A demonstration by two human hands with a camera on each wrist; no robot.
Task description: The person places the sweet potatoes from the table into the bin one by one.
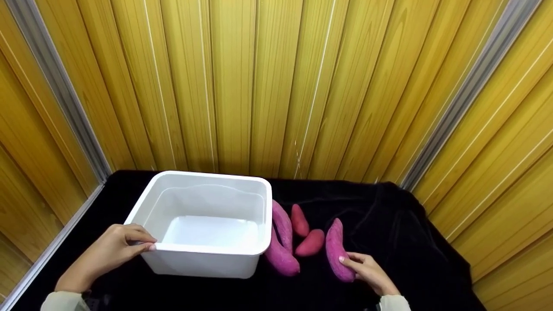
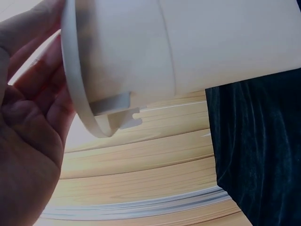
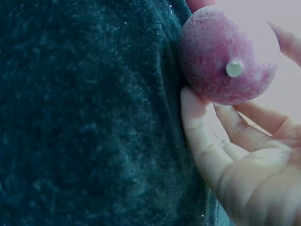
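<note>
Yellow wood-grained panels (image 1: 276,86) stand behind black cloth (image 1: 397,229), beyond our fingers. Our left hand (image 1: 119,242) pinches the rim of a white tub (image 1: 203,264); our right hand (image 1: 369,272) grips a purple root (image 1: 335,250) that stretches ahead of its fingertips, and left of these lie two red roots (image 1: 310,243) and two more purple ones (image 1: 283,261).

A yellow, wood-grained back wall (image 1: 276,86) of upright boards rises behind a black cloth (image 1: 389,224) creased toward the right. A left metal strip (image 1: 60,84) and a right metal strip (image 1: 471,86) mark the corners, where a left side wall (image 1: 34,164) and a right side wall (image 1: 505,194), both matching yellow, slant forward.
</note>
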